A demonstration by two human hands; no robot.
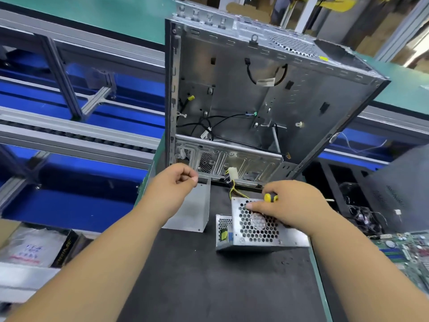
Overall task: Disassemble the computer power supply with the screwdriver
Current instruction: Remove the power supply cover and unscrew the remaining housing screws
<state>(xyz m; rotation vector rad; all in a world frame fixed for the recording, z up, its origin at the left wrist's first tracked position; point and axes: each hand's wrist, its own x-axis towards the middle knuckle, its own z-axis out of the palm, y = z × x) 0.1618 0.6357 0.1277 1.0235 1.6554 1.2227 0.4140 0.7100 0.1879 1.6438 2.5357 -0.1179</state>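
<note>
- Head view: one power supply [257,226] lies on the dark surface [209,275], just in front of one open computer case [267,94], honeycomb grille up.
- One bent metal cover [190,208] stands apart to its left, so the shell looks already off; the grille panel and internals seem left to do.
- The right hand [292,205] grips one yellow-handled screwdriver [271,197] while a finger rests on the grille.
- The left hand [176,182] hovers with fingers curled, pinching thumb to forefinger; whether a screw sits between them I cannot tell.
- One circuit board [408,249] lies at the right edge.
</note>
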